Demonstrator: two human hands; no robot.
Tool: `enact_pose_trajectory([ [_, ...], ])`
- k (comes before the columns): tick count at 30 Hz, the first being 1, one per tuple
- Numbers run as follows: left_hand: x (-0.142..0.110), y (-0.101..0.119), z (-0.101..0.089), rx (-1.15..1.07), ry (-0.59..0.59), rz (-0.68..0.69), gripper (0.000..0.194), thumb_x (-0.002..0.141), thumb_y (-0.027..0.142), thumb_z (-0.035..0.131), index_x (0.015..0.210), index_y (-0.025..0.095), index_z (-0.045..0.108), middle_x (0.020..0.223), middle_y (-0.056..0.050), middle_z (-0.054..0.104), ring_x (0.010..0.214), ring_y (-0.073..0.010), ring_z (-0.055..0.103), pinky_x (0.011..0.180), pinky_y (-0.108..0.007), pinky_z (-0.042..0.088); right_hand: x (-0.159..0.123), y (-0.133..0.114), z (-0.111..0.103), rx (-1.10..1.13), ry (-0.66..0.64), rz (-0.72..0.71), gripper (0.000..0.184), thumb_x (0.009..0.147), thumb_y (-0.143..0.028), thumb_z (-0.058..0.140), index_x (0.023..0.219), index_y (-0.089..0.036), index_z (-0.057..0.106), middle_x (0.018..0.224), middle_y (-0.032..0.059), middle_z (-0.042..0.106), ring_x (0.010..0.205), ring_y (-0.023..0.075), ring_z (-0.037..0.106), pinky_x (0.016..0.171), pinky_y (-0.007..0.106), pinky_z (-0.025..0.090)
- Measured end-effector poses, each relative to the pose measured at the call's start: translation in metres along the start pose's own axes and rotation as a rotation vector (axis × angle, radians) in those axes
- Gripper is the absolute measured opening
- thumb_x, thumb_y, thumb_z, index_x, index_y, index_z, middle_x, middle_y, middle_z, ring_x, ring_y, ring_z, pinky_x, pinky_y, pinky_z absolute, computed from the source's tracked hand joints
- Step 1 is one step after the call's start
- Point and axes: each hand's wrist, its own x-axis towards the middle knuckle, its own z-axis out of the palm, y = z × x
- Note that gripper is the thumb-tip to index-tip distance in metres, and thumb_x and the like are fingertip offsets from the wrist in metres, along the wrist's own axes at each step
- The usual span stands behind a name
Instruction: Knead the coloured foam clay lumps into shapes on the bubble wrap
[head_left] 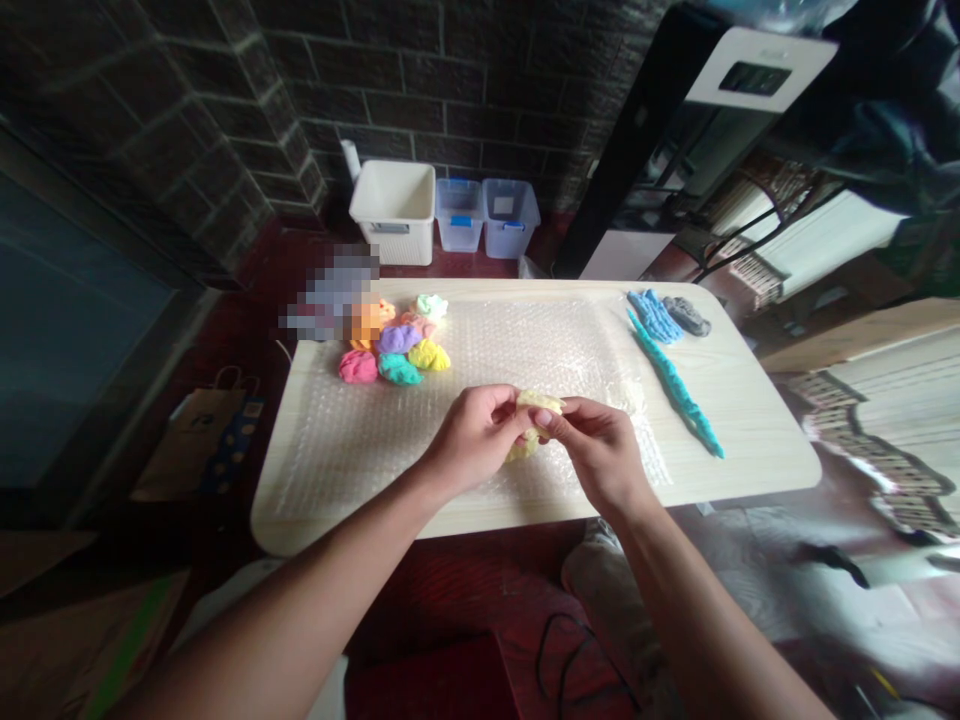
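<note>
Between my two hands, above the near half of the table, is a soft, crumpled pale yellow piece [538, 401], cloth-like, though its exact material is unclear. My left hand [484, 425] pinches its left side with thumb and fingers. From the right, my right hand [600, 440] grips it, the thumbs almost meeting in front. Part of the yellow piece hangs below the fingers, and the palms hide some of it. Bubble wrap [517, 345] lies flat beneath. Several soft balled lumps, among them a purple one [399, 339] and a red one [358, 367], sit at the far left.
On the table's right side lie a long twisted turquoise roll [679, 390], a blue bundle [657, 316] and a grey bundle [688, 316]. Behind the table [765, 440] stand a white bin [397, 225] and two clear boxes [510, 220]. Paper bags [187, 440] rest on the floor at left.
</note>
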Motion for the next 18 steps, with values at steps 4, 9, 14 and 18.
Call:
enact_pose_trajectory([
  [4,-0.0012,0.0002,0.0007,-0.023,-0.019,0.01,0.032,0.09,0.045,0.079,0.085,0.014,0.074,0.083,-0.01,0.079,0.075,-0.0189,0.072,0.069,-0.028,0.055,-0.0001,-0.0006,-0.0012,0.017,0.029,-0.014,0.018,0.075,-0.038,0.096,0.078,-0.023,0.086,0.069,0.0025,0.075,0.066,0.0168,0.064,0.067,0.032,0.053],
  [9,-0.0002,0.002,-0.0023,-0.025,0.035,0.027,0.03,0.087,0.043,0.082,0.085,0.014,0.077,0.082,-0.009,0.079,0.075,-0.0193,0.074,0.068,-0.027,0.055,0.0001,0.0031,-0.0034,0.076,0.015,0.006,0.018,0.08,-0.037,0.094,0.091,-0.024,0.088,0.079,0.0031,0.079,0.071,0.0169,0.067,0.07,0.032,0.054],
  [14,-0.0002,0.0039,-0.0036,0.001,0.064,0.026,0.028,0.086,0.041,0.082,0.082,0.014,0.077,0.074,-0.006,0.076,0.069,-0.0171,0.071,0.065,-0.025,0.054,0.0007,0.0068,-0.0068,0.072,0.031,-0.015,0.011,0.081,-0.033,0.093,0.083,-0.024,0.087,0.076,0.003,0.08,0.067,0.0168,0.068,0.068,0.032,0.055],
  [18,-0.0003,0.0047,-0.0039,-0.006,0.058,0.031,0.029,0.091,0.042,0.076,0.084,0.013,0.076,0.075,-0.005,0.075,0.068,-0.0158,0.069,0.063,-0.024,0.053,0.0013,0.0062,-0.0068,0.099,0.036,0.005,0.011,0.084,-0.035,0.092,0.086,-0.025,0.088,0.079,0.003,0.08,0.069,0.0164,0.069,0.067,0.031,0.056],
])
